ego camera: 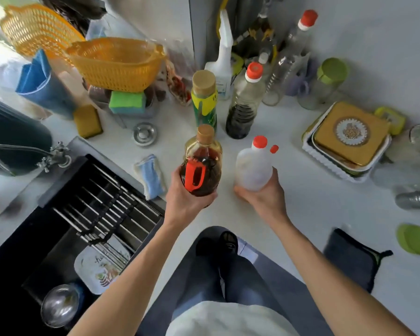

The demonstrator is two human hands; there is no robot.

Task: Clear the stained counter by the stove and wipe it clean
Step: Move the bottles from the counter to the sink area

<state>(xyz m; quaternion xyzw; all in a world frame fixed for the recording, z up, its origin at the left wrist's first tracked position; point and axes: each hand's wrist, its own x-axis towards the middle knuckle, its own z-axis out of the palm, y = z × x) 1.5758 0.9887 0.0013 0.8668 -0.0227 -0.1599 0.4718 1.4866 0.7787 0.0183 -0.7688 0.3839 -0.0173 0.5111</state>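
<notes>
Two bottles were held above the white bench (301,204) in the head view. The left hand (187,200) gripped a dark oil bottle (203,166) with an orange handle, fingers curled round its base. The right hand (260,197) held a translucent white bottle (254,166) with a red cap, fingers wrapped under its bottom. Behind them stood a yellow-green bottle (204,100) and a dark sauce bottle (243,110), near each other. A blue cloth (150,175) lay at the edge of the black sink (58,214). A dark grey cloth (352,258) lay on the bench to the right, near a green lid (415,241).
</notes>
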